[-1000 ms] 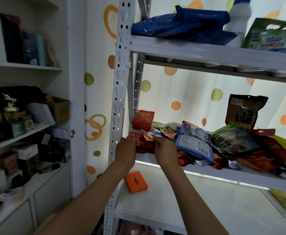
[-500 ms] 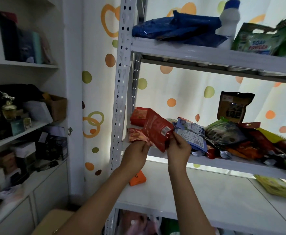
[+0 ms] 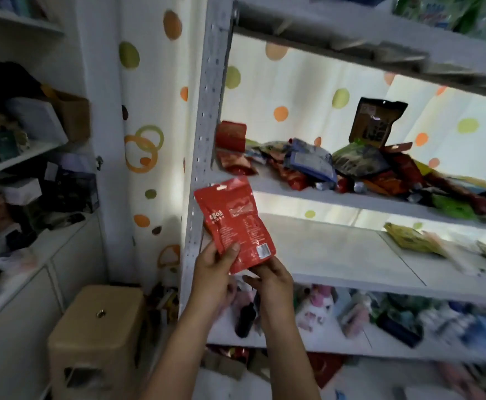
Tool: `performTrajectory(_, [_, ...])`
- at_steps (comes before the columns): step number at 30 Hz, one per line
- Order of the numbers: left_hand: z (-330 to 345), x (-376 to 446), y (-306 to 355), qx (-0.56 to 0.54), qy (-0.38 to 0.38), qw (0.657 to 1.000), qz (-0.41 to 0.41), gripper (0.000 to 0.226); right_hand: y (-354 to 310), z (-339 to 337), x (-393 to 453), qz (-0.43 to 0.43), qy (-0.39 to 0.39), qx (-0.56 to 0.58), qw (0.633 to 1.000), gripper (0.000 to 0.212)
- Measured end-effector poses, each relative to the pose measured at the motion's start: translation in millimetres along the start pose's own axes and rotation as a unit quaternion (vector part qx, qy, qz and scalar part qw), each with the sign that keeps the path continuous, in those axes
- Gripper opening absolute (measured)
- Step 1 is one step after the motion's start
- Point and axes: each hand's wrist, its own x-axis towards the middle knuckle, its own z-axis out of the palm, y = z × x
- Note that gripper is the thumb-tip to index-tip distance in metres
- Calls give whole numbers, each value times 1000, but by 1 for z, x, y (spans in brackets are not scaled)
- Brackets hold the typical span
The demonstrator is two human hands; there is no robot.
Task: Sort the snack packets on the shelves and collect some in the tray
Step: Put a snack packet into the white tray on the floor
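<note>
The red packet [image 3: 234,223] is being held up in front of the metal rack, its glossy foil back facing the camera and its top leaning toward eleven o'clock; it is carrying a slot-shaped hang hole at the top edge, a small white logo too blurred to read, blocks of fine print that cannot be made out, and a white barcode patch at its five o'clock corner. The left hand [image 3: 214,277] is gripping the packet's lower edge, thumb pressing on the printed face. The right hand [image 3: 272,280] is cupping the bottom corner from underneath, its fingers lightly curled against the foil. At one o'clock from the packet, a loose heap of crinkly snack packets [image 3: 351,171] is lying on a white shelf [image 3: 308,194]: reds, blues, greens and oranges, with a dark brown pouch [image 3: 375,122] standing upright behind them and a red packet leaning at the rack's corner; none of their lettering is legible. A perforated grey upright post [image 3: 204,116] is running just beside the held packet at nine o'clock. At three o'clock, yellowish packets [image 3: 411,239] are resting on the smooth white shelf below. At seven o'clock, a tan plastic stool [image 3: 97,336] with rounded corners is standing on the floor.
</note>
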Motion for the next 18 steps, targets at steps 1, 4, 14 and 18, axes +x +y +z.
performTrajectory(1, [-10, -12, -6, -14, 4, 1000, -18, 20, 9, -4, -9, 21, -2, -6, 1000, 29])
performTrajectory(4, [-44, -44, -23, 5, -11, 998, -59, 30, 31, -13, -30, 75, 11, 3, 997, 38])
performTrajectory(14, [-92, -82, -30, 77, -73, 989, -105, 39, 61, -20, -76, 90, -73, -28, 993, 33])
performTrajectory(18, [-93, -85, -31, 87, -60, 989, -104, 41, 61, -21, -85, 68, -80, -63, 993, 31])
